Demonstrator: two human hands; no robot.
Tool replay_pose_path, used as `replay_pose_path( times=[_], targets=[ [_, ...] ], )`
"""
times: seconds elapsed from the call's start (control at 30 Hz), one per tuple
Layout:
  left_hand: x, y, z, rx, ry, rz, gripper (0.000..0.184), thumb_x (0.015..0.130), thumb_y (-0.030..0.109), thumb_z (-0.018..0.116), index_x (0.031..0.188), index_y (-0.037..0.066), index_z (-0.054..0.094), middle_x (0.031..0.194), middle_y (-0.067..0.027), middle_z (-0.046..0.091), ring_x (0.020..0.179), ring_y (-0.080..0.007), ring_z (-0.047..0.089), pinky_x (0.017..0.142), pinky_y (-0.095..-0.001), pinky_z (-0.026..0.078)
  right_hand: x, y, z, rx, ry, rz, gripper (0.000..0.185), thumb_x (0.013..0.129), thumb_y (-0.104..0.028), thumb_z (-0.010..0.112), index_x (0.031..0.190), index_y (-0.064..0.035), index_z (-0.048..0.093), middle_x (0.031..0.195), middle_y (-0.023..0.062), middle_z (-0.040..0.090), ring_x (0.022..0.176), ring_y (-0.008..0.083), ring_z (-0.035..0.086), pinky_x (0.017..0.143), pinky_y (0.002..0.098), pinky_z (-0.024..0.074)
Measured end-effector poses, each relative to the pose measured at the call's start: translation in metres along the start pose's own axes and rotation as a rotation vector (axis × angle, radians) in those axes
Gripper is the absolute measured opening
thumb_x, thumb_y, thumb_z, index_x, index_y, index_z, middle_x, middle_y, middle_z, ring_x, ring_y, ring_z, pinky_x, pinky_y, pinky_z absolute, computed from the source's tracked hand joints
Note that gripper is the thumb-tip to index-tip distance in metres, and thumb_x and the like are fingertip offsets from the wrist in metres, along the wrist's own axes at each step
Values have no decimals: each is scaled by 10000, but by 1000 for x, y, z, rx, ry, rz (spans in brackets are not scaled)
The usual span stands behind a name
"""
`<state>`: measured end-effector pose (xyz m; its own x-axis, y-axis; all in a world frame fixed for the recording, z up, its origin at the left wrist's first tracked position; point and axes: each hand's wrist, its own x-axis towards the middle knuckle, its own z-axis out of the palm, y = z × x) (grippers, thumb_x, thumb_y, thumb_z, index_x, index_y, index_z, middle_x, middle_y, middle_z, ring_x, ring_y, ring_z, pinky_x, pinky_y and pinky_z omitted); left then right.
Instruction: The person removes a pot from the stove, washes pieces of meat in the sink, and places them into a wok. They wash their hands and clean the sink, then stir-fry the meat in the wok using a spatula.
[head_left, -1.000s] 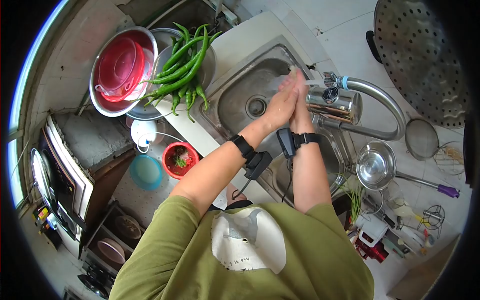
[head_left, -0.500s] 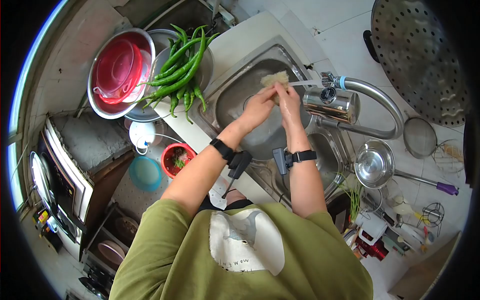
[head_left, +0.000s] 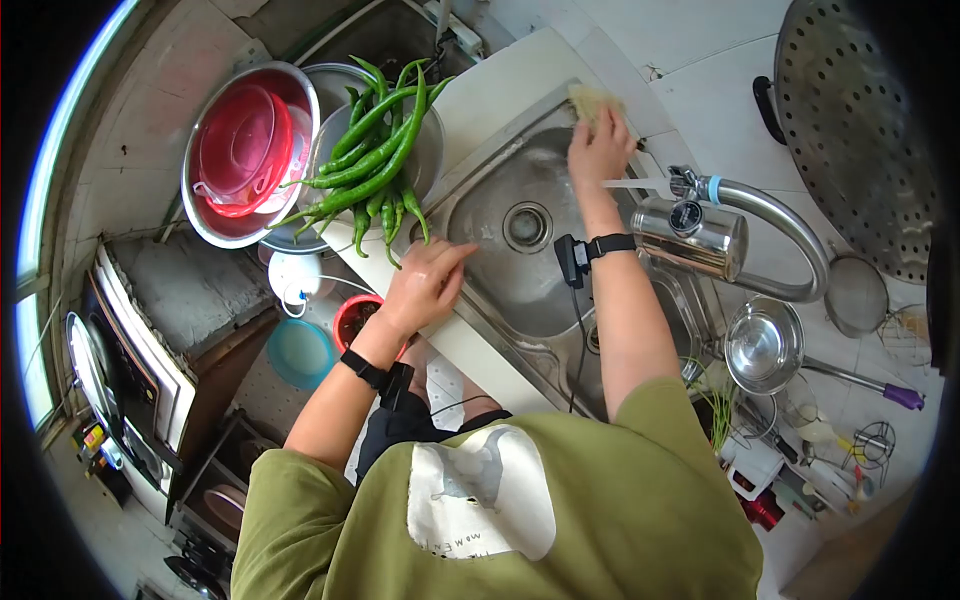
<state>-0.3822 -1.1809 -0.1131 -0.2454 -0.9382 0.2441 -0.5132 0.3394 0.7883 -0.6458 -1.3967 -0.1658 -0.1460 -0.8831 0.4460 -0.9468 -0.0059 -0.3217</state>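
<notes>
My right hand (head_left: 599, 155) is at the far corner of the steel sink (head_left: 500, 285), its fingers on a pale, fibrous sponge (head_left: 594, 101) at the rim. Water from the tap (head_left: 684, 183) runs across just below this hand. My left hand (head_left: 428, 285) hovers by the sink's left edge, over the counter, with nothing visible in it. Its fingers are loosely bent and apart, the index finger pointing right. Just above it, long green chili peppers (head_left: 375, 165) lie heaped on a metal bowl (head_left: 430, 150), some tips hanging over the counter edge.
Left of the peppers, a metal basin (head_left: 187, 165) holds red plastic baskets (head_left: 240, 145). Below stand a red bowl (head_left: 352, 318) and a blue basin (head_left: 300, 352). On the right are a steel ladle (head_left: 763, 345), a strainer (head_left: 857, 297) and a perforated metal plate (head_left: 860, 130).
My hands have parted from together over the sink. The right has carried the sponge up to the far rim; the left has moved down and left to the counter side. The drain now shows.
</notes>
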Motion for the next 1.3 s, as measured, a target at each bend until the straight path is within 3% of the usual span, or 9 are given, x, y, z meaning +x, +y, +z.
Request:
replay_pose_path(
  times=[0.23,0.57,0.7,0.77,0.87,0.97,1.03,1.13,1.3],
  targets=[
    [-8,-15,5,-84,99,8,287,834,3,646,1115,30,704,884,-137,660,826,-341,621,770,-431,509,-9,3,15,122,-2,-389,308,922,-110,667,1222,-48,699,1330,79,651,1185,343,577,1037,464,460],
    [-9,-13,1,-98,29,-12,213,807,-28,604,992,-14,708,803,-155,625,776,-346,617,728,-428,508,18,-31,-9,339,-232,-174,130,895,-119,556,943,-49,655,984,203,680,919,452,614,800,538,490],
    [-11,-13,2,-79,49,3,207,805,-25,602,983,-12,708,788,-149,614,757,-343,607,712,-430,499,-43,-15,-18,334,-397,-255,148,933,-147,563,965,-47,668,917,156,693,883,385,656,811,498,511],
    [-10,-12,2,-80,58,-7,207,805,-21,601,981,-8,710,779,-149,606,748,-342,602,701,-429,496,-75,-1,-22,807,-445,556,195,984,-206,574,1066,-55,665,996,85,680,965,250,658,884,412,512],
    [-14,-14,3,-74,27,-48,185,824,35,618,986,34,705,824,-136,637,794,-350,603,757,-443,490,-70,-3,-39,1148,-30,939,326,972,-155,581,1258,-2,610,1114,36,654,1034,185,639,882,349,516],
    [-14,-15,3,-76,36,-34,177,831,38,615,986,33,700,836,-139,636,809,-355,607,767,-441,491,-21,-22,-45,1206,-188,707,511,1002,-170,573,1468,12,468,1331,104,586,1150,195,604,992,337,515],
    [-12,-13,1,-76,36,-38,176,831,39,615,987,32,697,843,-140,635,814,-357,607,771,-442,492,5,-29,-9,1058,-338,555,491,1023,-165,554,1472,12,467,1355,120,577,1084,195,631,916,332,554],
    [-15,-16,3,-81,31,-39,178,831,39,613,989,30,694,849,-141,634,826,-361,610,782,-444,494,14,-71,1,986,-306,722,416,1011,-162,538,1392,4,562,1276,151,626,1012,214,665,867,322,542],
    [-17,-19,5,-104,61,-25,174,822,32,614,975,23,696,839,-150,631,829,-369,616,790,-448,504,-56,-104,6,840,-277,592,399,979,-83,520,1368,-7,559,1276,188,633,1089,287,652,935,389,528]
  ],
)
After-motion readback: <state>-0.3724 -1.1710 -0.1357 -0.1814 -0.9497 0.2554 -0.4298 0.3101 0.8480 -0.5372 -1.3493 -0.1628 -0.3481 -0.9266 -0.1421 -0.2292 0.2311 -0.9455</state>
